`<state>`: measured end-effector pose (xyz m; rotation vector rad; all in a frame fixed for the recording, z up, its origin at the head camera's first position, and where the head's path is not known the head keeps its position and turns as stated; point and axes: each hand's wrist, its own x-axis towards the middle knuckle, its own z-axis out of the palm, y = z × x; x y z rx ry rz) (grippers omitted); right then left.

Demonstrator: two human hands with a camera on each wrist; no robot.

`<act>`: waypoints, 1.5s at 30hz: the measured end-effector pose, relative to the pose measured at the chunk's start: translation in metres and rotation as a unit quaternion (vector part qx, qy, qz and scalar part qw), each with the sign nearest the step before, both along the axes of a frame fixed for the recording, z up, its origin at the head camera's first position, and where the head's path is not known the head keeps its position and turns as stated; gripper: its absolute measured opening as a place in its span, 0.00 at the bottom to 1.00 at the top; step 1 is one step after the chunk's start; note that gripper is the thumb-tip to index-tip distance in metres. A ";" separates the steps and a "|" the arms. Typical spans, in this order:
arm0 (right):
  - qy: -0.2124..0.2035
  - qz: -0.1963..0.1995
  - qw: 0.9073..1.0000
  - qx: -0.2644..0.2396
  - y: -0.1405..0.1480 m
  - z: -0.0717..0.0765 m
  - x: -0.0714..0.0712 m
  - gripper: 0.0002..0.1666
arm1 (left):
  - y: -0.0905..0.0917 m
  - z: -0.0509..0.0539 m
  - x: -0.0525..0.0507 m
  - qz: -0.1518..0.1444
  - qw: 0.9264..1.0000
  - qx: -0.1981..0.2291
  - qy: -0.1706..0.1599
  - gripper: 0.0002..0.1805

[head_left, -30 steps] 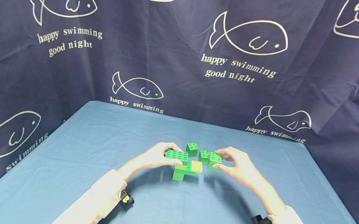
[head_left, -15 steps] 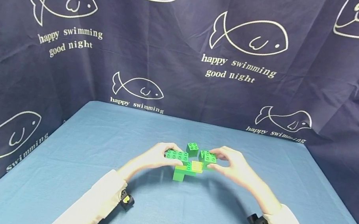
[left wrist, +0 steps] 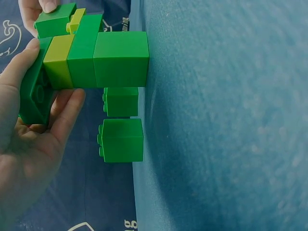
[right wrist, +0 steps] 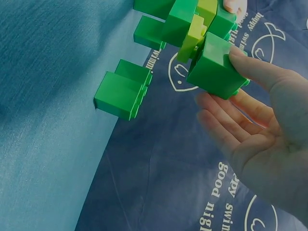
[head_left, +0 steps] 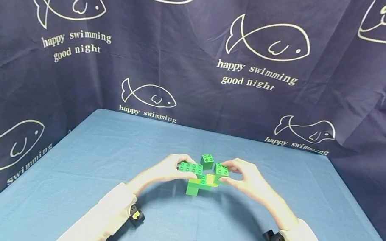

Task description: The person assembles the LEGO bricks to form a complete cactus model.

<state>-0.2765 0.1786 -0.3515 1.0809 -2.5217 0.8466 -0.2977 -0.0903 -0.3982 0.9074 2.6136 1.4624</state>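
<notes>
My left hand (head_left: 167, 168) grips a long green toy brick (head_left: 190, 167) at the top of a small stack. Below that brick, in the left wrist view, come a yellow-green brick (left wrist: 57, 61), a green brick (left wrist: 83, 60) and a green base brick (left wrist: 121, 58) standing on the cloth. A thin yellow plate (head_left: 210, 179) sits on the stack's right arm. Between thumb and fingers, my right hand (head_left: 249, 181) pinches a square green brick (right wrist: 216, 65) right over this plate. Whether the square brick's underside touches the plate, I cannot tell.
Loose square green bricks stand behind the stack, one (head_left: 207, 161) visible in the head view and another (right wrist: 132, 72) beside it in the right wrist view. Blue cloth (head_left: 174, 229) covers the table. A dark printed curtain (head_left: 204, 53) encloses the back and sides.
My right hand has moved left with the square green brick, from right of the stack to over the yellow plate. The left hand and long brick have stayed nearly still.
</notes>
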 end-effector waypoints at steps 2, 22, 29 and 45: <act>0.004 0.004 1.000 -0.001 0.001 -0.002 -0.001 0.21 | 0.001 0.000 0.000 0.001 1.000 0.002 -0.003 0.16; -0.008 0.003 1.000 -0.009 0.001 -0.008 -0.003 0.20 | 0.001 -0.001 -0.001 0.007 1.000 -0.010 -0.008 0.17; -0.011 -0.004 1.000 -0.012 0.000 -0.009 -0.003 0.20 | 0.001 0.000 -0.002 0.007 1.000 -0.007 -0.005 0.17; -0.001 0.008 1.000 -0.011 0.000 -0.010 -0.003 0.21 | 0.001 0.000 -0.001 0.008 1.000 -0.010 -0.011 0.16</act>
